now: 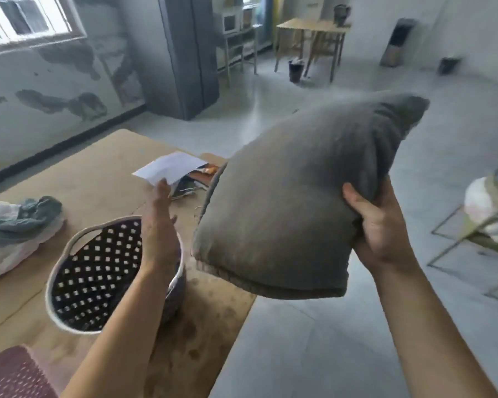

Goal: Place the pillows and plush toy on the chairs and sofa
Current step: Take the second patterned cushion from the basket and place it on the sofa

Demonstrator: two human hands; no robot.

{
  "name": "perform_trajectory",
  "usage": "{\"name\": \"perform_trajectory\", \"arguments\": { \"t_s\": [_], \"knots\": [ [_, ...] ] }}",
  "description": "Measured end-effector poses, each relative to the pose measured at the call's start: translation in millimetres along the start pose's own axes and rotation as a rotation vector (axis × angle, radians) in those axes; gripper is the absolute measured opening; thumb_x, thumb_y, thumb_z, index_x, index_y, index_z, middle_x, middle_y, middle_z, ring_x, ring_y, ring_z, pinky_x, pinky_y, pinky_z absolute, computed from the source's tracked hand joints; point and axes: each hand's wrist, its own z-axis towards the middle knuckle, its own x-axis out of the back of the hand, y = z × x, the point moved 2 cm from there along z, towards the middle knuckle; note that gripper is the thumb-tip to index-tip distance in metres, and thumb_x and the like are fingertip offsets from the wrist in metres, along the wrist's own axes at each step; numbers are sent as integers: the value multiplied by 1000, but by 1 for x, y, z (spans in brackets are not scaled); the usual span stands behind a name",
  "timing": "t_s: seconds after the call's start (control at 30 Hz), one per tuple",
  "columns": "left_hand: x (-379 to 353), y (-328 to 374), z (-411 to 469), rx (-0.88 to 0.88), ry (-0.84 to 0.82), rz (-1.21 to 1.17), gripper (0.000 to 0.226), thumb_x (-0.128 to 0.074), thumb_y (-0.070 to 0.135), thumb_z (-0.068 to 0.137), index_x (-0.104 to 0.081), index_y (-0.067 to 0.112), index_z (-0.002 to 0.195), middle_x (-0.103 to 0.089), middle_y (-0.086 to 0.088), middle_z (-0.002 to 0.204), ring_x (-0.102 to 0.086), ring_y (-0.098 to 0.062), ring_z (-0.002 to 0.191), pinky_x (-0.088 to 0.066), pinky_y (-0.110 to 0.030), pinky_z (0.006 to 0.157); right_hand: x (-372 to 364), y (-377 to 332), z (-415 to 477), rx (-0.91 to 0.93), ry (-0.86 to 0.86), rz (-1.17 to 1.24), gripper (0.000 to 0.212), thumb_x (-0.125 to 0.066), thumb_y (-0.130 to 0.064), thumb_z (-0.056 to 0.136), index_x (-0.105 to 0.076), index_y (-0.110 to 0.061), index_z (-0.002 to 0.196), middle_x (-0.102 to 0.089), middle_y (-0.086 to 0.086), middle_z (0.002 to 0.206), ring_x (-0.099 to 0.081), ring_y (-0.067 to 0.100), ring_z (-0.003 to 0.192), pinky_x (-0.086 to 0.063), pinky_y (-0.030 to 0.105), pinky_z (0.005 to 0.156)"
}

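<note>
A grey square pillow (285, 202) hangs in the air at centre right, tilted, with one corner pointing up. My right hand (377, 225) is shut on its right edge, fingers pinching the fabric. My left hand (160, 222) hovers over the rim of a woven basket (69, 282), fingers apart and holding nothing, just left of the pillow. At the right edge stands a metal-framed chair (460, 242) with a pale cushion or plush thing (485, 205) on it, blurred.
The basket rests on a tan mat (84, 179) over the floor, with a teal cloth bundle (18, 222), white paper (170, 168) and a dark red cushion (12, 374). Farther back are a grey cabinet (184, 53), a wooden table (311, 33) and bins.
</note>
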Motion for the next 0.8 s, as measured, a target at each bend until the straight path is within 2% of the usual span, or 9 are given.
{"name": "perform_trajectory", "arguments": {
  "t_s": [0.17,0.3,0.37,0.43,0.5,0.57,0.67,0.73,0.8],
  "knots": [
    [-168,21,-98,54,-607,-3,89,-50,86,67,-42,50,147,-38,12,161,-42,-11,143,-31,-55,117,113,-47,-74,142,57,-434,52,-60,1,98,-51,-19,144,-64,-8,138,-56,10,132,-43,37,114],
    [-289,18,-224,25,-1082,-42,101,-64,94,55,-27,66,145,-24,20,166,-29,-10,151,-26,-49,123,200,-72,-158,131,0,-790,61,-54,-10,102,-43,-51,146,-52,-35,142,-46,-11,133,-41,24,113],
    [-337,4,-290,57,-1116,-54,117,-77,84,54,-22,54,153,-33,17,163,-37,-13,148,-32,-45,122,248,-93,-197,174,28,-948,68,-49,-6,99,-39,-50,150,-46,-37,146,-42,-8,138,-40,24,113],
    [-376,-12,-357,125,-1074,-72,115,-88,69,55,-30,46,151,-50,12,151,-53,-16,137,-44,-43,113,301,-113,-231,183,68,-1134,66,-46,-13,96,-34,-40,155,-42,-20,156,-42,12,144,-40,38,114],
    [-412,-29,-412,273,-1033,-140,87,-87,50,71,-44,33,145,-65,4,138,-64,-20,126,-52,-42,105,352,-134,-260,114,164,-1320,62,-36,-35,94,-26,-45,154,-36,-17,159,-38,22,147,-35,45,118],
    [-447,-45,-462,479,-1027,-200,56,-76,36,88,-57,21,138,-72,-5,127,-70,-24,116,-54,-46,102,401,-152,-290,35,207,-1415,65,-46,-38,94,-26,-42,156,-33,-14,162,-27,17,152,-28,44,121],
    [-492,-65,-523,643,-1083,-149,41,-65,35,97,-66,9,129,-75,-13,121,-72,-30,112,-52,-50,105,472,-174,-334,-142,195,-1109,75,-69,-37,92,-31,-45,155,-20,-24,165,-12,-6,152,-20,27,123],
    [-524,-75,-559,667,-1132,-111,37,-62,34,99,-69,8,125,-74,-16,120,-73,-31,110,-54,-48,101,524,-190,-357,-200,309,-769,60,-71,-36,93,-46,-42,148,-40,-26,155,-32,-11,143,-30,26,120],
    [-561,-85,-592,679,-1178,-75,37,-62,34,99,-70,9,124,-74,-16,120,-73,-31,109,-54,-47,99,582,-201,-374,-153,593,-702,46,-64,-40,97,-53,-39,141,-55,-24,142,-50,-10,129,-42,31,114]
  ]
}}
